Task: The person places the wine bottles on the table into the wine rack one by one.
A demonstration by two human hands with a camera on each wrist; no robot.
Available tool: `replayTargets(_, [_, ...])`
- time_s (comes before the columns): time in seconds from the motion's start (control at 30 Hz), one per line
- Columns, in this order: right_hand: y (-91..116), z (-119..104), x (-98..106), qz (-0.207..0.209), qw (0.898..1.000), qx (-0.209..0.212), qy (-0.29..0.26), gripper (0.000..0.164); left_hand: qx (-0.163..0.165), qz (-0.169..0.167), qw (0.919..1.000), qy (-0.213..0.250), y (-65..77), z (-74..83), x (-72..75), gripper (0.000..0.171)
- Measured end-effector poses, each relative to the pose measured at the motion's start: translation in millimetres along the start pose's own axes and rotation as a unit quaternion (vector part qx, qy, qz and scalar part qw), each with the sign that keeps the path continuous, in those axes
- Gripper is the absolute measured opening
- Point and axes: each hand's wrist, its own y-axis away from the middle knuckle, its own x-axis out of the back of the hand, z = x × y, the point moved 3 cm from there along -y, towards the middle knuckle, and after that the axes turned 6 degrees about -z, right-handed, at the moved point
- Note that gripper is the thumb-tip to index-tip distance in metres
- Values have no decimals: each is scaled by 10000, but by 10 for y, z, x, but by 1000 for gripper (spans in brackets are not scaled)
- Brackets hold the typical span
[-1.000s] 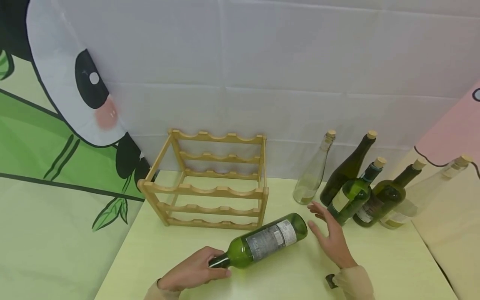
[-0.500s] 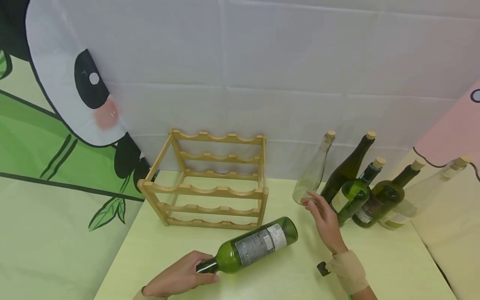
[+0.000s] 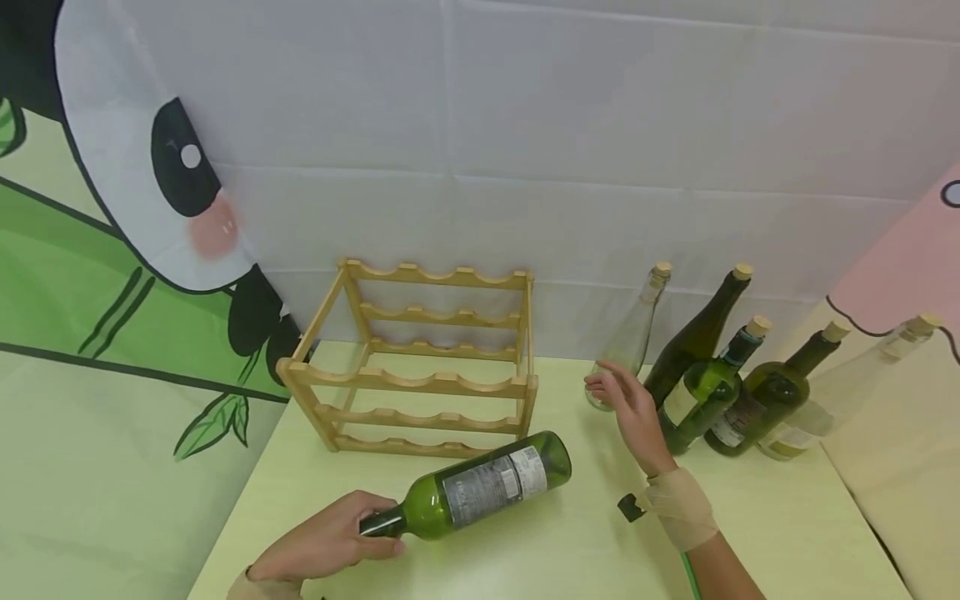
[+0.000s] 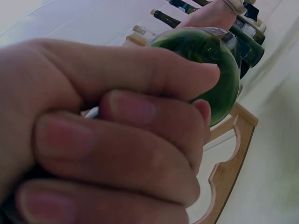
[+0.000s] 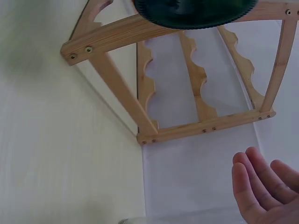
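My left hand grips a green wine bottle by its dark neck, with the bottle tilted sideways and its base pointing right, in front of the wooden wine rack. In the left wrist view the curled fingers wrap the neck, and the bottle's round green base shows beyond them. Holding nothing, my right hand hovers with loosely bent fingers in front of a clear corked bottle. The right wrist view shows the bottle's base in front of the rack.
Right of the rack stand a dark green bottle, a green bottle with a pale label, another dark bottle and a clear one, all corked. A printed cloth hangs behind the pale table.
My left hand has moved left with the bottle, drawing its base away from my right hand. My right hand has shifted left and slightly away from me, and its fingers have bent a little.
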Motion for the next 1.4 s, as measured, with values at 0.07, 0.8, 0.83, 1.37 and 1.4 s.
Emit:
replayTargets(0.07, [-70,0,-25,-82,9999,-49,-131,42,-49,-17,10000,-66,16,-2,54,9])
replayTargets(0.8, [-552,-236,-378,-374,9975,-374,-474,47,-4,-208,9998,-63,243,-20,324,12])
replayTargets(0.83, [-571,-231,-395,-396,9971,-385,-527,48,59,-216,9997,-5,259,-24,327,13])
replayTargets(1.37, [-828,-267,-623,-527,9881,-579,-1320,57,524,-77,9982,295,490,-58,370,16])
replayTargets(1.4, [-832,-274,-635,-530,9879,-576,-1341,57,515,-61,9983,281,501,-55,371,16])
